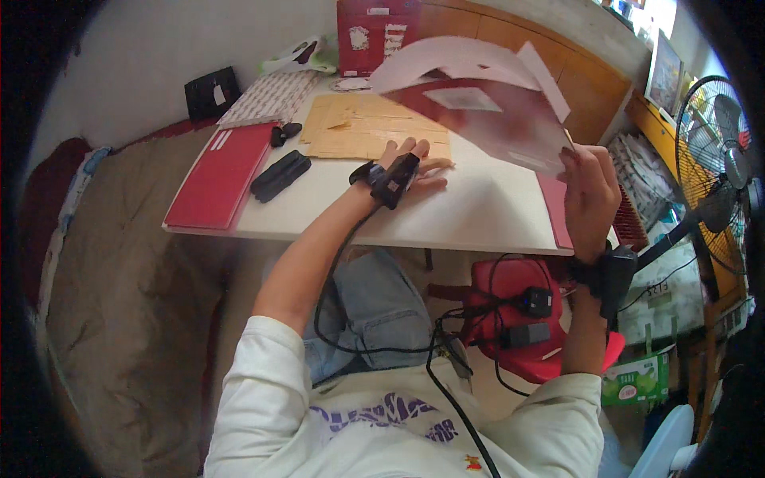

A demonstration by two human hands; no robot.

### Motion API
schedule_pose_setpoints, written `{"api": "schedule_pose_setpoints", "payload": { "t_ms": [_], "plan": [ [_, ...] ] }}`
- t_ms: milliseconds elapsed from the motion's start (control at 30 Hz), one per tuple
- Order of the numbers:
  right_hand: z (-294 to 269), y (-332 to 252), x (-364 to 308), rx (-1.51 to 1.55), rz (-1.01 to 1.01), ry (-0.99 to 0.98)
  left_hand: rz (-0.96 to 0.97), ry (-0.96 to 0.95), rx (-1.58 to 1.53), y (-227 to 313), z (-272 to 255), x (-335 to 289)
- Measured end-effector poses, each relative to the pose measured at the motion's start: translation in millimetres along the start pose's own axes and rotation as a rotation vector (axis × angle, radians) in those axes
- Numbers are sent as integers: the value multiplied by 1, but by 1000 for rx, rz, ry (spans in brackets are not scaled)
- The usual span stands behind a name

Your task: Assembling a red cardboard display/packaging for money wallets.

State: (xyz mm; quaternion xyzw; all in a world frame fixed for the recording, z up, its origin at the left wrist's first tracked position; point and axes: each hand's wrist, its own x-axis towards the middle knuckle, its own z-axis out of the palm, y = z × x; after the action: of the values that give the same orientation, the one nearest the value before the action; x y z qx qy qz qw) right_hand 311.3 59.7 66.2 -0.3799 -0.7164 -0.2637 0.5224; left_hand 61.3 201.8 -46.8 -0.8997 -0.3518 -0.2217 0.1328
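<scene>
My right hand (591,195) is closed on the near right corner of a cardboard box blank (510,127), tilted up above the table. One panel of the blank is dark red, and its curved, notched flaps are whitish. Fingers apart, my left hand (410,169) rests on the white table (470,211), beside the near edge of a brown cardboard sheet (366,119). Nothing shows in the left hand. Each wrist wears a black strapped device, the left one (393,182) with a cable.
Left on the table are a red folder-like sheet (219,171), a black pouch (280,175) and a patterned stack (271,97). A dark red box (376,36) stands behind. A red stool (518,319) holds cables and black boxes. A fan (717,159) stands at right.
</scene>
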Motion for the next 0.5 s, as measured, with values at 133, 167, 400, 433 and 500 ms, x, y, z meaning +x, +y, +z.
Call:
{"api": "schedule_pose_setpoints", "payload": {
  "t_ms": [133,167,400,433,500],
  "plan": [
    [-9,-1,-1,-21,52,-1,-21,-7,44,-6,-3,1],
    [-11,-1,-2,-23,52,-1,-37,-1,68,-6,-2,2],
    [-19,8,-4,7,87,5,-52,108,106,7,-1,27],
    [-20,8,-4,17,102,6,-48,107,104,8,0,31],
    [-18,10,-5,17,101,27,-7,139,51,9,3,37]
  ]
}}
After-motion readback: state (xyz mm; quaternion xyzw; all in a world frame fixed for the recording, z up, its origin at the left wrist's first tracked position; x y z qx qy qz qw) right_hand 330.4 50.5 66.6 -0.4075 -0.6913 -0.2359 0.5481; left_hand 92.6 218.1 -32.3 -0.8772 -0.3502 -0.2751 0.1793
